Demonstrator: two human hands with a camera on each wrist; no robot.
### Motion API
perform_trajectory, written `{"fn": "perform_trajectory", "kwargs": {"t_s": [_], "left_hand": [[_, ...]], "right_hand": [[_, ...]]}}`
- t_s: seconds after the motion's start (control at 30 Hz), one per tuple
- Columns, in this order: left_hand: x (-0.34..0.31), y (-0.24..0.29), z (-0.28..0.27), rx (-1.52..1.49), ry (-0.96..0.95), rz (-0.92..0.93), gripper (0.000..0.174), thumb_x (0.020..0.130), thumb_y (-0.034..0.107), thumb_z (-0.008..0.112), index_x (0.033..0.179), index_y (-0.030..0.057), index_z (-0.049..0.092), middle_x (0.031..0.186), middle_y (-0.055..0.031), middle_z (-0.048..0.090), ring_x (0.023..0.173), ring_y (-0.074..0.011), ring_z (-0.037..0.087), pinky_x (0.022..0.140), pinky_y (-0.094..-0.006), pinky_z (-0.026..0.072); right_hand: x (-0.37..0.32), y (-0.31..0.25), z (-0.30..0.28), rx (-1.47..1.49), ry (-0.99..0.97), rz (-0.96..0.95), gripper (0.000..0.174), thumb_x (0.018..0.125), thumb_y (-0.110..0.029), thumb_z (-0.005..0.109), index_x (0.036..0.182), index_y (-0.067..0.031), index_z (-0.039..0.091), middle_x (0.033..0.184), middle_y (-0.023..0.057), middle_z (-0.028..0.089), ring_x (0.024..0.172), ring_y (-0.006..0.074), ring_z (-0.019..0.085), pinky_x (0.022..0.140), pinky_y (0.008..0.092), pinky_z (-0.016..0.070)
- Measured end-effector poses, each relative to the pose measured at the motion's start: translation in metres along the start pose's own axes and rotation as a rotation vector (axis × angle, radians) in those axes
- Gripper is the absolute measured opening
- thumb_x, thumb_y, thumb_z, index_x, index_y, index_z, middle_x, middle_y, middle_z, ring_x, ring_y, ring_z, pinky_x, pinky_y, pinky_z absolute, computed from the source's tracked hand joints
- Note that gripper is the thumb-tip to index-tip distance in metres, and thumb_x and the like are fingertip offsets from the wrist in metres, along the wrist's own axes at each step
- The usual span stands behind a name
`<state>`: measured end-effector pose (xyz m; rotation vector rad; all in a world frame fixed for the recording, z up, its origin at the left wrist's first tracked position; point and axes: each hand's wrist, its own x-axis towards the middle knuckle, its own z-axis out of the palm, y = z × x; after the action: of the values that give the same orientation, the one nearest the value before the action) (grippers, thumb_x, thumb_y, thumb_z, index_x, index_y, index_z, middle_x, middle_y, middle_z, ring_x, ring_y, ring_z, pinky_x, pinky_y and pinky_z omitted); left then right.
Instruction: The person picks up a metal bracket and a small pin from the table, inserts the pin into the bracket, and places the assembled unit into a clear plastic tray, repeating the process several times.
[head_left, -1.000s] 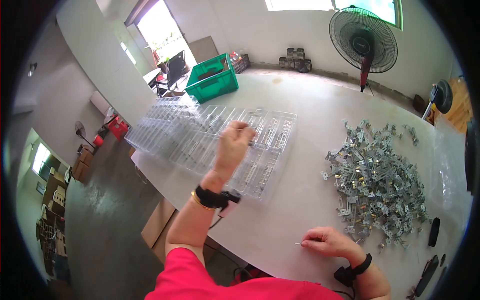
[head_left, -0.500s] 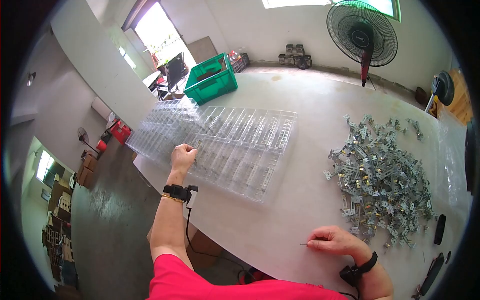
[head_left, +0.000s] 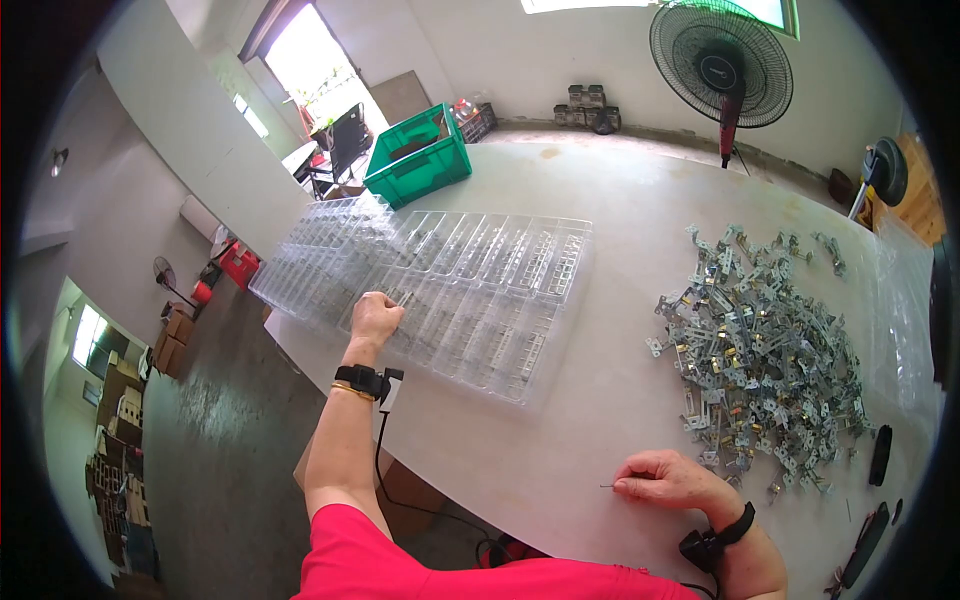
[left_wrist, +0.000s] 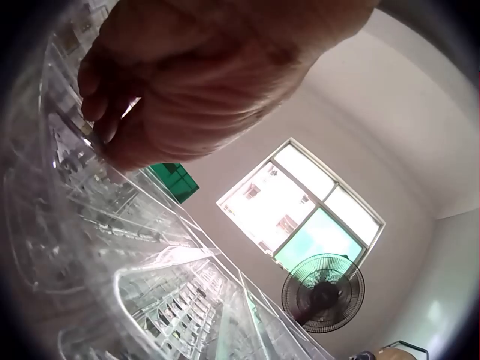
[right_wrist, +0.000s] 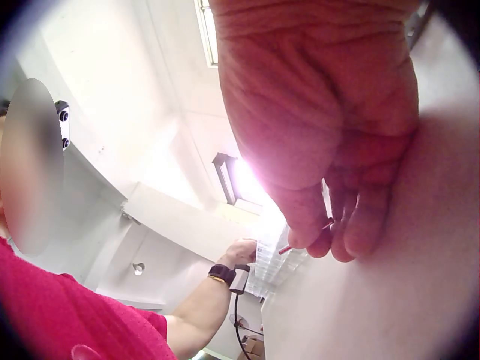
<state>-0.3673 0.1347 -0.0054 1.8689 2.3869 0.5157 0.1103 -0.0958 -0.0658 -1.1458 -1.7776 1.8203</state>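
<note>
- The left grip (head_left: 377, 318), a bare hand, has its fingers bent in and tips drawn together; whether they pinch the thin shiny piece (left_wrist: 88, 141) at their ends, I cannot tell.
- Just under that grip lies the near left part of a clear plastic tray (head_left: 520, 396) with long narrow compartments, which stretches away to the grip's right; small silvery metal parts (head_left: 566, 268) sit in rows in its far right compartments.
- To the left of the same grip and beyond it stand more clear plastic trays (head_left: 295, 262), close against the first.
- The right grip (head_left: 668, 483), also a bare hand, rests low by the desk (head_left: 590, 420), thumb and fingers pinching a thin rod (head_left: 606, 486) that pokes out to the left of the fingertips.
- Beyond the right grip and to its right spreads a heap of grey metal brackets (head_left: 765, 370), some with brass-coloured bits, near the hand.
- Well beyond the left grip stands a green plastic crate (head_left: 425, 178).
</note>
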Motion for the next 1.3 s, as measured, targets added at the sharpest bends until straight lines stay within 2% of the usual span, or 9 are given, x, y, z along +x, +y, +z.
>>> {"fn": "perform_trajectory", "kwargs": {"t_s": [0.2, 0.4, 0.47, 0.6, 0.7, 0.9, 1.0, 1.2, 1.3], "left_hand": [[-0.002, 0.002, -0.002, 0.018, -0.004, 0.013, 0.027, 0.07, 0.024, 0.07, 0.086, 0.0048, 0.079, 0.085, -0.0202, 0.074, 0.085, -0.0329, 0.074, 0.083, -0.0379, 0.0568], [0.003, 0.002, -0.009, 0.121, -0.069, 0.032, 0.029, 0.065, 0.025, 0.067, 0.081, 0.0036, 0.078, 0.082, -0.0197, 0.073, 0.08, -0.0344, 0.073, 0.078, -0.0403, 0.0565], [0.005, -0.009, 0.001, 0.047, 0.141, 0.166, 0.027, 0.07, 0.024, 0.07, 0.085, 0.0031, 0.077, 0.082, -0.0187, 0.073, 0.078, -0.0325, 0.073, 0.074, -0.0398, 0.0562], [-0.023, 0.054, -0.019, -0.045, 0.123, 0.212, 0.023, 0.078, 0.021, 0.073, 0.091, 0.0017, 0.075, 0.085, -0.0167, 0.073, 0.08, -0.0286, 0.072, 0.075, -0.0368, 0.0554], [-0.066, 0.12, -0.023, -0.216, 0.109, 0.413, 0.016, 0.084, 0.014, 0.073, 0.093, -0.0001, 0.073, 0.088, -0.0142, 0.07, 0.083, -0.0244, 0.07, 0.077, -0.0334, 0.0544], [-0.154, 0.241, -0.009, -0.556, -0.275, 0.826, 0.012, 0.086, 0.011, 0.073, 0.096, 0.0035, 0.074, 0.095, -0.0108, 0.068, 0.084, -0.0204, 0.067, 0.069, -0.031, 0.0518], [-0.189, 0.284, 0.004, -0.599, -0.484, 0.89, 0.013, 0.087, 0.01, 0.072, 0.098, 0.0026, 0.073, 0.097, -0.0094, 0.068, 0.089, -0.0202, 0.066, 0.077, -0.0309, 0.0503], [-0.226, 0.319, 0.06, -0.514, -0.64, 0.978, 0.015, 0.088, 0.015, 0.072, 0.098, 0.0034, 0.072, 0.095, -0.0104, 0.065, 0.083, -0.0223, 0.064, 0.07, -0.0342, 0.0505], [-0.233, 0.322, 0.076, -0.482, -0.543, 1.016, 0.016, 0.087, 0.014, 0.071, 0.097, 0.0025, 0.069, 0.093, -0.0114, 0.063, 0.079, -0.0236, 0.063, 0.07, -0.0365, 0.0511]], "right_hand": [[-0.001, -0.006, 0.0, -0.026, 0.012, 0.0, 0.024, 0.098, -0.027, 0.065, 0.102, -0.0041, 0.07, 0.079, 0.0025, 0.064, 0.075, 0.0103, 0.059, 0.07, 0.0287, 0.0488], [-0.002, -0.008, -0.001, -0.121, 0.054, -0.068, 0.024, 0.097, -0.027, 0.064, 0.103, -0.0038, 0.069, 0.086, 0.0088, 0.068, 0.08, 0.0195, 0.064, 0.073, 0.0332, 0.0507], [-0.001, -0.006, -0.002, -0.162, 0.007, -0.118, 0.025, 0.097, -0.028, 0.062, 0.103, -0.0041, 0.069, 0.09, 0.0115, 0.068, 0.085, 0.0241, 0.065, 0.076, 0.0357, 0.0508], [0.0, 0.002, 0.001, -0.126, 0.019, -0.166, 0.026, 0.097, -0.03, 0.061, 0.104, -0.0057, 0.068, 0.089, 0.0119, 0.067, 0.084, 0.0251, 0.064, 0.076, 0.0371, 0.0502], [0.0, 0.0, 0.0, -0.129, 0.015, -0.139, 0.026, 0.097, -0.03, 0.062, 0.102, -0.0055, 0.068, 0.089, 0.0116, 0.067, 0.084, 0.0248, 0.064, 0.076, 0.0369, 0.0499], [0.0, 0.005, 0.002, -0.18, 0.02, -0.211, 0.026, 0.095, -0.031, 0.063, 0.101, -0.0057, 0.068, 0.089, 0.0118, 0.066, 0.084, 0.0265, 0.063, 0.077, 0.0381, 0.0497], [-0.003, 0.005, 0.007, -0.23, 0.011, -0.263, 0.026, 0.094, -0.03, 0.064, 0.101, -0.0062, 0.069, 0.09, 0.0125, 0.066, 0.086, 0.0282, 0.063, 0.078, 0.0396, 0.0496], [-0.021, 0.0, 0.013, -0.354, -0.106, -0.247, 0.023, 0.09, -0.027, 0.066, 0.096, -0.0053, 0.071, 0.093, 0.0143, 0.064, 0.087, 0.0302, 0.064, 0.077, 0.0418, 0.0491], [-0.03, 0.007, 0.013, -0.278, -0.108, -0.268, 0.022, 0.088, -0.025, 0.066, 0.093, -0.0042, 0.071, 0.093, 0.0145, 0.064, 0.086, 0.0311, 0.064, 0.076, 0.0425, 0.0489]]}}
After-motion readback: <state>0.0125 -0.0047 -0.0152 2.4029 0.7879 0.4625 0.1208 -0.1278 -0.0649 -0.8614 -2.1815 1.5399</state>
